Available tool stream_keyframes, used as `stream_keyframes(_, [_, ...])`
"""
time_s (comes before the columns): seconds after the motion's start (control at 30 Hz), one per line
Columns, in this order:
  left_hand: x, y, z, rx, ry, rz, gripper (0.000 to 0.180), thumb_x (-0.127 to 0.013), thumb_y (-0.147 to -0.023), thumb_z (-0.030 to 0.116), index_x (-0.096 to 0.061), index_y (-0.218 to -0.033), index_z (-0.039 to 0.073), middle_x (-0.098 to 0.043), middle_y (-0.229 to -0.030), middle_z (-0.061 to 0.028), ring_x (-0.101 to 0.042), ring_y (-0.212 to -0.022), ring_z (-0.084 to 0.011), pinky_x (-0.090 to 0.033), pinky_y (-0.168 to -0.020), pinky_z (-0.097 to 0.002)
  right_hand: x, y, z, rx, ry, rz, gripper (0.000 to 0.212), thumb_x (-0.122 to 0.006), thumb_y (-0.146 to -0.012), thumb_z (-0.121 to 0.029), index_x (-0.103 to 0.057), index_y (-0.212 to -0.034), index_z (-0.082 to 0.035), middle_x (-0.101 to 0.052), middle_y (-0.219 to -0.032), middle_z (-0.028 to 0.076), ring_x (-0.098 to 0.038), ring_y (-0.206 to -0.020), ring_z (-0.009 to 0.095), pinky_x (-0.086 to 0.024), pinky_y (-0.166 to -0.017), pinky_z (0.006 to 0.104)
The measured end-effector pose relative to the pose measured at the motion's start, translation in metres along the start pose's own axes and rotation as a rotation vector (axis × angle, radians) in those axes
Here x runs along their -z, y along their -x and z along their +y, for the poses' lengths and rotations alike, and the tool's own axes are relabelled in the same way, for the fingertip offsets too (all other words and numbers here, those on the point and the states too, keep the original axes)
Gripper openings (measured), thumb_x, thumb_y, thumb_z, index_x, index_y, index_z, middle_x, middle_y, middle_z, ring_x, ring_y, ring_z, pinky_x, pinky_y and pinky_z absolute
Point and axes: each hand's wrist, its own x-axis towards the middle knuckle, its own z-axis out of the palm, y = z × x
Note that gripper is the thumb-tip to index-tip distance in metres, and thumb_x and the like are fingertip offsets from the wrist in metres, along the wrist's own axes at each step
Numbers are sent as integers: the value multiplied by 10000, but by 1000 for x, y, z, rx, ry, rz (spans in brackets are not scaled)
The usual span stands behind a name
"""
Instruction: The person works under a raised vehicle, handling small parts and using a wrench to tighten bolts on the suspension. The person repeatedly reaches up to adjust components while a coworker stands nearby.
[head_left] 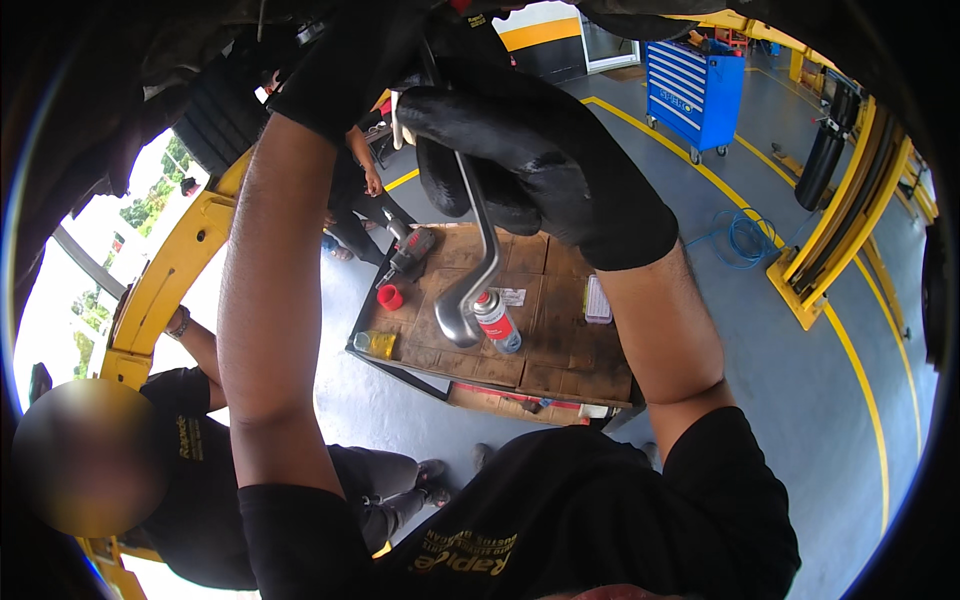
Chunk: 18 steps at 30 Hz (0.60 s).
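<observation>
My right hand (545,150), in a black glove, is raised beneath the dark underside of a vehicle. Its fingers close around the shaft of a silver offset wrench (484,225). The wrench's bent, thick end hangs down toward me, while its upper part runs up between my hands. Beside it, my left hand (365,65), also black-gloved, reaches up against the dark parts overhead. Shadow and the glove's back hide the left fingers, so what they touch does not show.
Below stands a cardboard-topped cart (560,330) with a spray can (495,322), a power tool (410,250), a red cap (390,297) and a yellow bottle (376,344). A co-worker (200,470) stands left by a yellow lift arm (165,285). A blue tool chest (690,95) is farther right.
</observation>
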Motion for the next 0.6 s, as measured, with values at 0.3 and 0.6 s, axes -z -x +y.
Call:
stream_keyframes(0.3, [26,-7,-3,-1028,-1159,-67,295,-644,-1003,191,-665,-1255,39,-687,-1013,-124,-668,-960,-273,-521,-896,-370,22,1,4,440,713,-12,280,-591,-1024,-55,-704,-1279,-81,-729,-1000,84,-689,-800,155,-552,-767,281])
stream_keyframes(0.6, [-14,14,-17,-840,-474,85,182,-623,-1004,64,-650,-1185,65,-650,-982,-61,-617,-930,-150,-488,-843,-307,56,-49,158,797,1383,399,309,-617,-1033,-186,-611,-1272,10,-695,-909,136,-698,-838,233,-539,-712,317])
